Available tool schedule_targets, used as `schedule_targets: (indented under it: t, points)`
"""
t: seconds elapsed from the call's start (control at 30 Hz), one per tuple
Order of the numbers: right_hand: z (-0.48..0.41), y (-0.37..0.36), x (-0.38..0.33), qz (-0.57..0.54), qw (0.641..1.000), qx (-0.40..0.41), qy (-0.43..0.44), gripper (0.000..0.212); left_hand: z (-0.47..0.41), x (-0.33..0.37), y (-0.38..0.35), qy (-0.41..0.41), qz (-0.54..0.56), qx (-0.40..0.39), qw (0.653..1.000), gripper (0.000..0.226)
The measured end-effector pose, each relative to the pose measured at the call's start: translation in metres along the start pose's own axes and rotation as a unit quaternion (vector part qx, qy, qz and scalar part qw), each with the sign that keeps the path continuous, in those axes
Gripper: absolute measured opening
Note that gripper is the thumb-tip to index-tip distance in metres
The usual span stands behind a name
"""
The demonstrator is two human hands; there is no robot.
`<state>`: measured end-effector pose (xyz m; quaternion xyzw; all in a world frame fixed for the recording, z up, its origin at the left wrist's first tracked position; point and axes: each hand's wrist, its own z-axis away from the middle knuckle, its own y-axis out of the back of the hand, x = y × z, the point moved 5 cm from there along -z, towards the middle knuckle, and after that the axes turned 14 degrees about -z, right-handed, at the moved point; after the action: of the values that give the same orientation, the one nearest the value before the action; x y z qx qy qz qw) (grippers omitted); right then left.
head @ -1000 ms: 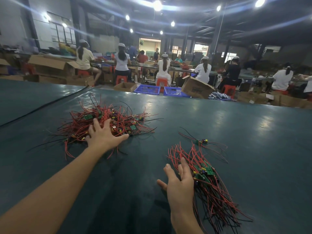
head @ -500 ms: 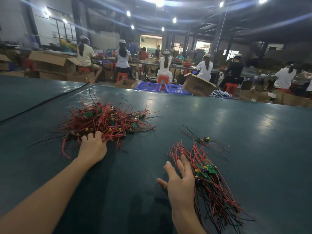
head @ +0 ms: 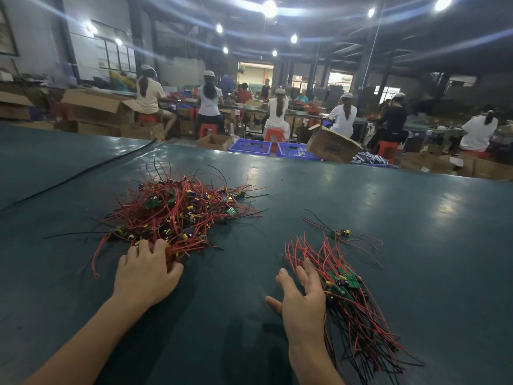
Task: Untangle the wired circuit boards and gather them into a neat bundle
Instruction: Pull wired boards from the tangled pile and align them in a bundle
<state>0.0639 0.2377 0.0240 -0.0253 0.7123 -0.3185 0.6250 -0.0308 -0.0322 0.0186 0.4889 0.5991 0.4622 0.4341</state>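
The biggest thing in front of the person is the tangled heap [head: 180, 212] of red and black wires and small green boards. It lies left of centre, apparently as the stock waiting to be sorted. Well apart on the right lies the tidy bundle [head: 358, 315], its wires running roughly one way and its boards stacked near the middle, so this looks like the finished pile kept clear of the mess. The left hand [head: 147, 273] sits at the near edge of the heap with its fingers curled into the red wires, grasping a clump, probably to draw a piece free. The right hand [head: 302, 301] lies released, fingers spread and straight, its edge touching the left side of the bundle as if to fence it in. One stray board [head: 339, 233] with thin leads lies just beyond the bundle, not yet gathered. All of this rests on a wide table [head: 402, 218] covered in dark green sheeting that shines under the ceiling lamps [head: 268, 8]. Beyond its far edge is a dim workshop with open cardboard boxes [head: 331, 147] and blue crates [head: 249, 147], and workers [head: 277, 112] sit on red stools at long benches with their backs turned.
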Motion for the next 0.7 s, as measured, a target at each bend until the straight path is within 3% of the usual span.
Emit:
schedule_targets:
  t: [0.07,0.27,0.47,0.7]
  points:
    - [0.0,0.0,0.0,0.0,1.0,-0.001,-0.002,0.062,0.008,0.008,0.008,-0.005,-0.016,0.033,0.999,0.056]
    - [-0.001,0.001,0.001,0.001,1.0,-0.002,-0.005,0.061,0.024,0.018,0.038,-0.059,0.052,0.187,0.979,0.057]
    - [-0.001,0.001,0.003,0.01,1.0,-0.004,-0.007,0.062,0.029,0.026,0.054,-0.117,0.134,0.281,0.943,0.037]
    - [-0.002,0.002,0.005,0.01,1.0,-0.001,-0.009,0.055,0.04,0.04,0.061,-0.206,0.187,0.347,0.896,0.032]
